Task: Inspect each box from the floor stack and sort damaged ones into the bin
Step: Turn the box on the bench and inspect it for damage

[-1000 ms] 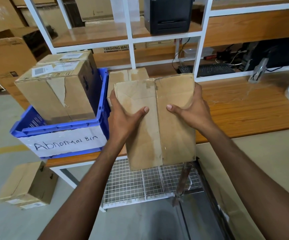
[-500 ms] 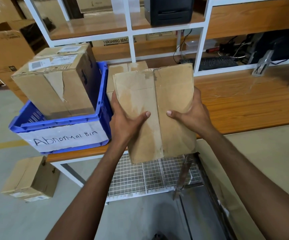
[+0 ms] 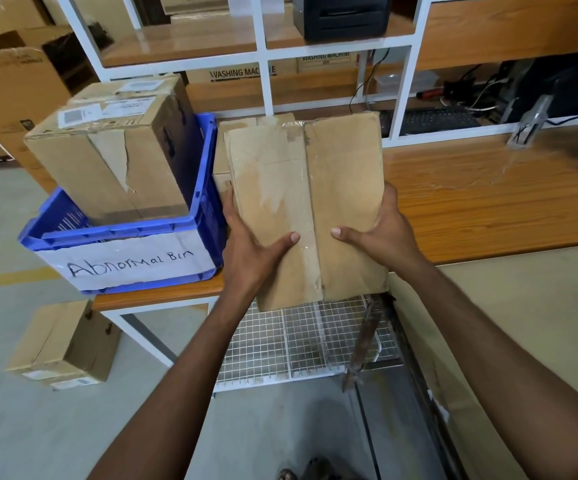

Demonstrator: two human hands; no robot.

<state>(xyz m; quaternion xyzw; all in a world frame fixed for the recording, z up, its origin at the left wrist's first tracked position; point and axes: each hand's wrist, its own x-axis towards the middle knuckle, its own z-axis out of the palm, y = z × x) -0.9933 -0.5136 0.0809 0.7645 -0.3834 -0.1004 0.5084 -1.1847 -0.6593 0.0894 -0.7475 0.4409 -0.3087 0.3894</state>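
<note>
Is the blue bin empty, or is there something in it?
Not empty. A cardboard box with a torn front sits in the blue bin, rising above its rim.

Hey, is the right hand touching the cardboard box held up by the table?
Touching. The head view shows the right hand gripping the cardboard box at its right edge, thumb lying across the front face.

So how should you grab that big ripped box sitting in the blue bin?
Probably by its two upper side faces, pressed from left and right, coming from above. The torn box stands well above the rim of the blue bin, whose walls hide its lower part, and the ripped front might tear further if pulled.
</note>
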